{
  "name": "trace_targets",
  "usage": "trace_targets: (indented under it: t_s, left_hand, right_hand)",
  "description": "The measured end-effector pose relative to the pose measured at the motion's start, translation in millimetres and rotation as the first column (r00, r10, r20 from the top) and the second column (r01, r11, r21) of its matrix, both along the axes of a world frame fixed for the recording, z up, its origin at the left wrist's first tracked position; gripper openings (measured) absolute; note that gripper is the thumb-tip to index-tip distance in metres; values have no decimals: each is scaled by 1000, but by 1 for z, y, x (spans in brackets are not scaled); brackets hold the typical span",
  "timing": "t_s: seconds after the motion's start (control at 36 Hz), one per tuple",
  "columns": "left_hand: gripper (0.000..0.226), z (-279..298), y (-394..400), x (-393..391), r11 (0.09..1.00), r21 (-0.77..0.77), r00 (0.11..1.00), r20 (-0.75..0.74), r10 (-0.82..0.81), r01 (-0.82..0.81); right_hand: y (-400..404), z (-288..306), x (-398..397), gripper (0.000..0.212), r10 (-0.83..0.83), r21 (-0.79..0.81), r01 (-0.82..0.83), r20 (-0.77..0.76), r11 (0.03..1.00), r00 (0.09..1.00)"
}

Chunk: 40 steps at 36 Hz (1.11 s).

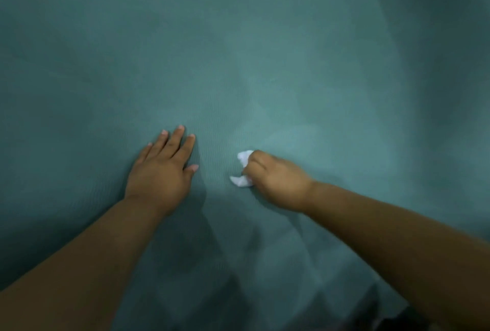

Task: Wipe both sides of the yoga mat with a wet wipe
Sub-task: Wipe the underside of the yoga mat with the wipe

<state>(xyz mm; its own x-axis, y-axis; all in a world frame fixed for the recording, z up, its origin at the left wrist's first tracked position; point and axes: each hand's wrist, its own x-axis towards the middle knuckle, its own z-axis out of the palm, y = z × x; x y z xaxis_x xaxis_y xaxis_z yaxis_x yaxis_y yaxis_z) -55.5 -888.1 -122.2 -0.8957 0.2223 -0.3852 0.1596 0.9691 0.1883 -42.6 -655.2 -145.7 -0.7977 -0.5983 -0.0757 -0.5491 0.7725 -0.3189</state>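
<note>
The teal yoga mat (238, 52) fills nearly the whole view, running from the near edge out to the far blur, and both hands are down on it in the nearer middle.

The main risk is the mat creeping or rucking under the wiping stroke. The wet wipe (242, 169) is bunched into a small wad, so only a narrow patch of it meets the surface; a hard push could drag the mat along instead of sliding over it, and bands of mat could go unwiped between passes. A wad this small could also slip out of the fingers or dry out before this side is covered (nothing here shows whether the other side has been done). If the bracing hand lifts mid-stroke, nothing in view would hold the mat flat.

The left hand (161, 169) lies palm down with its fingers straight and slightly spread, pointing far and a little right, holding nothing and pressing on the mat. The right hand (275, 179) sits just to its right, apart from it, with the forearm coming in from the near right. Its fingers are curled around the wipe, knuckles up, with white tufts sticking out on the left side of the fist. The picture is soft with motion blur, so the wipe seems to be touching the mat, but I cannot be sure.
</note>
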Motion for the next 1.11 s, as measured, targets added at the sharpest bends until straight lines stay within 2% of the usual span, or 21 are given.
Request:
trace_targets:
  t_s: [0.03,0.08,0.14,0.17,0.22,0.28,0.31,0.36,0.44,0.47,0.53,0.61,0.64,0.69,0.75,0.81,0.86,0.92,1.0,1.06,1.11]
  left_hand:
    - [59,-1,-1,0,1000,11,1000,-2,3,-3]
    - [61,-5,-3,1,999,43,1000,-25,-9,10]
    - [60,-6,-4,1,998,70,999,-36,-8,10]
    - [59,-6,-3,0,997,73,999,-41,0,3]
    - [57,-7,-2,0,997,82,999,-41,14,-11]
    - [54,-10,-2,-1,996,80,999,-23,28,-26]
    - [56,-11,-2,-2,996,87,999,-12,30,-29]
    - [57,-11,-2,-3,992,115,999,-5,46,-45]
    - [60,-10,-2,-4,988,137,998,24,63,-65]
    - [60,-9,-2,-4,988,144,998,22,56,-59]
    - [59,-7,-3,-5,985,164,999,-1,51,-50]
    - [62,-5,-3,-5,986,159,998,33,53,-57]
    - [62,-6,-3,-5,986,154,998,39,56,-61]
    - [61,-6,-2,-5,984,158,997,39,70,-76]
    - [60,-6,0,-5,982,164,995,46,93,-99]
    - [59,-6,1,-5,981,155,992,63,108,-116]
    - [58,-6,1,-7,978,168,991,71,116,-127]
    - [58,-6,1,-8,974,184,989,82,121,-135]
    - [59,-4,0,-9,974,190,990,92,109,-125]
    - [62,-2,-3,-11,975,200,991,108,80,-101]
    - [69,2,-9,-11,985,167,990,138,27,-51]
  right_hand:
    - [13,-1,-11,51,-7,16,8,-56,1000,998]
    - [45,-6,-47,54,-245,47,253,-128,966,961]
    - [74,-3,-84,53,-561,73,576,-153,814,814]
    - [84,-4,-97,53,-661,77,681,-185,728,728]
    - [94,-7,-113,55,-755,156,800,-265,580,599]
    - [77,-9,-117,53,-802,154,843,-259,516,538]
    - [60,-11,-117,52,-808,127,835,-209,536,550]
    - [18,-11,-111,50,-721,79,734,-139,675,678]
    - [-34,-15,-87,48,-426,-10,426,-71,905,902]
    - [-47,-11,-77,47,-349,-97,344,-41,934,936]
    - [-50,-10,-62,44,-136,-110,129,-60,986,989]
    - [-17,-7,-76,50,70,62,-62,-131,996,989]
    - [0,-5,-88,52,36,77,-21,-193,997,980]
    - [39,-3,-120,51,-218,185,265,-239,946,946]
    - [65,-6,-146,54,-455,242,539,-328,807,828]
    - [64,-10,-153,57,-517,312,637,-390,705,762]
    - [40,-14,-149,52,-563,312,673,-376,671,736]
    - [1,-16,-141,49,-555,186,617,-296,765,777]
    - [-58,-21,-121,49,-317,62,329,-151,942,936]
    - [-83,-14,-103,49,-93,28,99,-181,995,979]
    - [-85,-5,-88,47,9,-13,-11,-105,1000,994]
